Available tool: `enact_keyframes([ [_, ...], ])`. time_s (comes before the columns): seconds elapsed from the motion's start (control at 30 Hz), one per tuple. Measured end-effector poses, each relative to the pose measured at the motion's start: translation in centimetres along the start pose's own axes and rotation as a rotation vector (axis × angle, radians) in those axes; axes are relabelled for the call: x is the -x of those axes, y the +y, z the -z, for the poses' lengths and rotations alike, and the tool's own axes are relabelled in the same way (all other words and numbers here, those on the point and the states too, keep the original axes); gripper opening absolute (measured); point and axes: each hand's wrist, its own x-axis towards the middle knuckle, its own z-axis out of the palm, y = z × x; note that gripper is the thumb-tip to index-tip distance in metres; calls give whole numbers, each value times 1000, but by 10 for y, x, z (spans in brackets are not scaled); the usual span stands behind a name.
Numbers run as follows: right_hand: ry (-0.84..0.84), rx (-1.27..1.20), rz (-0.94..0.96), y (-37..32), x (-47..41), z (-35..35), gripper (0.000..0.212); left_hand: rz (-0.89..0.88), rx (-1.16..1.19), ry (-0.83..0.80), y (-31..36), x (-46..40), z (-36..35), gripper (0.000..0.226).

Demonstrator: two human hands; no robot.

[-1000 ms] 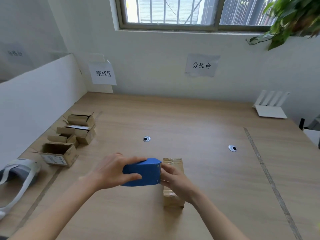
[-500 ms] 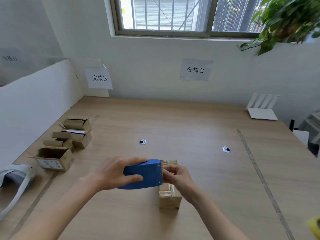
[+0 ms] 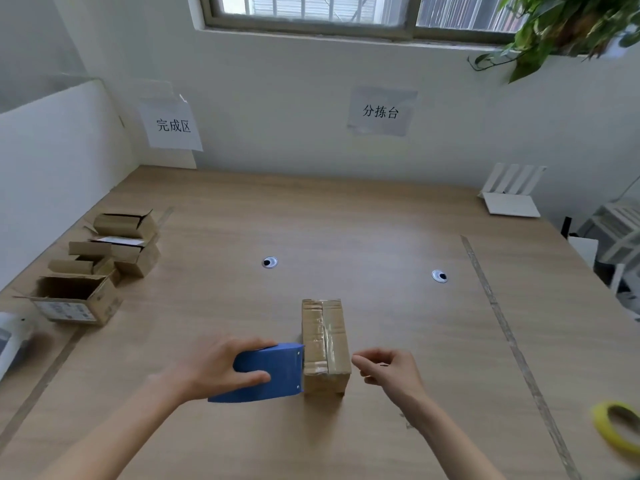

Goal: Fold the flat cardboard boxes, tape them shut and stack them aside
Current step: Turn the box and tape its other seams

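Your left hand (image 3: pixel 221 367) gripped the blue tape dispenser (image 3: pixel 265 374), fingers curled over its top and thumb along its near side; the dispenser's front edge met the left side of the taped cardboard box (image 3: pixel 325 344). Your right hand (image 3: pixel 388 370) hovered just right of that box, fingers loosely curled, holding nothing and touching nothing. The box stood closed on the wooden table (image 3: pixel 381 237), a strip of clear tape running lengthwise over its top seam. A yellow tape roll (image 3: pixel 616 426) lay at the near right edge. A cluster of open cardboard boxes (image 3: pixel 100 263) sat along the left side, the nearest bearing a printed label too small to read. Two round cable grommets (image 3: pixel 269 262) were set mid-table. On the far wall, one paper sign (image 3: pixel 173 125) read 完成区; a second sign (image 3: pixel 381 111) read 分拣台. A white router (image 3: pixel 510 197) sat far right.
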Motion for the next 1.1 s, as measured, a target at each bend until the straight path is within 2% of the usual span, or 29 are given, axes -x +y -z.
enact_keyframes([
  [0.3, 85, 74, -9, 35, -12, -11, 5, 7, 45, -39, -14, -12, -41, 53],
  [0.73, 164, 127, 15, 49, -21, -22, 8, 63, 17, -60, -20, -14, -52, 55],
  [0.93, 251, 187, 31, 53, -23, -27, 10, 88, 12, -71, -17, -17, -52, 56],
  [1.0, 272, 166, -14, 55, -25, -27, 12, 96, 17, -83, -16, -19, -54, 56],
  [1.1, 239, -14, -184, 57, -28, -24, 17, 103, 37, -92, -15, -21, -55, 55],
])
